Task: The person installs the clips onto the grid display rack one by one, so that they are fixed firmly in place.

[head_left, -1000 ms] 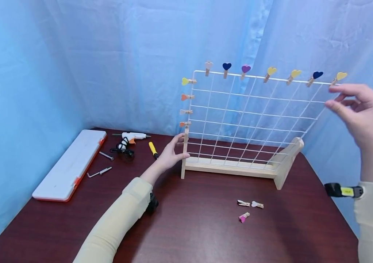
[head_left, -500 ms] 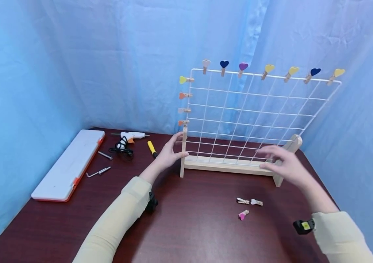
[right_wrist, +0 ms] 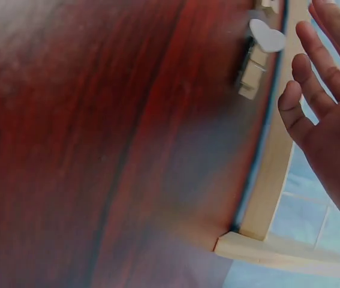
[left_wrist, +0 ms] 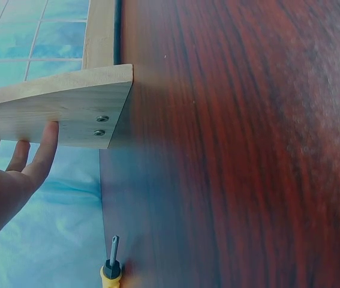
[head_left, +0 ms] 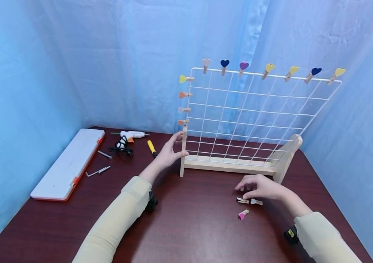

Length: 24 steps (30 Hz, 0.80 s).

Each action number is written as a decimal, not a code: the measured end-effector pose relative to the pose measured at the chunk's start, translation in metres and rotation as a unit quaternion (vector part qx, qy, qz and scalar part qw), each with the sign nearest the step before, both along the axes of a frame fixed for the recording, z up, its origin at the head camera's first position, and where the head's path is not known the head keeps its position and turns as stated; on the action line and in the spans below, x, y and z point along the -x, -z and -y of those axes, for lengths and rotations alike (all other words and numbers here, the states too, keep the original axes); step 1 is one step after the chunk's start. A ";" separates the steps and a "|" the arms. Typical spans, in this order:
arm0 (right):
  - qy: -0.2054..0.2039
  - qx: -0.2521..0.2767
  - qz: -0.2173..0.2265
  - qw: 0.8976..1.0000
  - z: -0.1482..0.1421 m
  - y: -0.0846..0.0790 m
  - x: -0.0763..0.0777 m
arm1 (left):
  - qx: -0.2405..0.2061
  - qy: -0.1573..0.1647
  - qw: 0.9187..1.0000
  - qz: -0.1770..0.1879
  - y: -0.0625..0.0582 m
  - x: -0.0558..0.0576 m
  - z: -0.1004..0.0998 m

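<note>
A white wire grid (head_left: 224, 106) stands in a pale wooden base (head_left: 226, 165), heart-topped clothespins along its top and left edges. My left hand (head_left: 168, 153) grips the base's left wooden side panel (left_wrist: 80, 111), thumb and fingers on opposite sides. Low over the table, my right hand (head_left: 263, 186) hovers with loosely bent fingers and nothing visibly held. Beneath its thumb lies a dark-hearted clothespin (head_left: 243, 201); contact is unclear. Beside that lies a white-heart clothespin (head_left: 256, 201), large in the right wrist view. A pink-heart clothespin (head_left: 243, 214) lies closer to me.
Left on the dark red table (head_left: 186, 233) are a white case (head_left: 69, 164) with orange edging, a glue gun (head_left: 133, 135) with its black cord, a yellow-handled screwdriver (head_left: 152, 147), a bolt (head_left: 104, 155) and a hex key (head_left: 92, 174). Blue curtains (head_left: 160, 65) hang behind.
My right hand has come away from the grid's upper right corner, down and leftward to the loose clothespins. The yellow-heart clothespin stays on that corner. My left hand keeps its hold.
</note>
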State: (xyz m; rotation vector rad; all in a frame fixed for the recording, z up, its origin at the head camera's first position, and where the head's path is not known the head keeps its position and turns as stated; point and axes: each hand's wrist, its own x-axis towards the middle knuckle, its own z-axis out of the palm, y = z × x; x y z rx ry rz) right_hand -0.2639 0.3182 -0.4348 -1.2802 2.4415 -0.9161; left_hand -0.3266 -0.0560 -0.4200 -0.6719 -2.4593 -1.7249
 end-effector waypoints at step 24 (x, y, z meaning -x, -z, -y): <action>0.037 -0.060 0.086 0.994 0.012 -0.007 0.005 | 0.005 0.010 1.000 0.016 -0.012 -0.009 0.001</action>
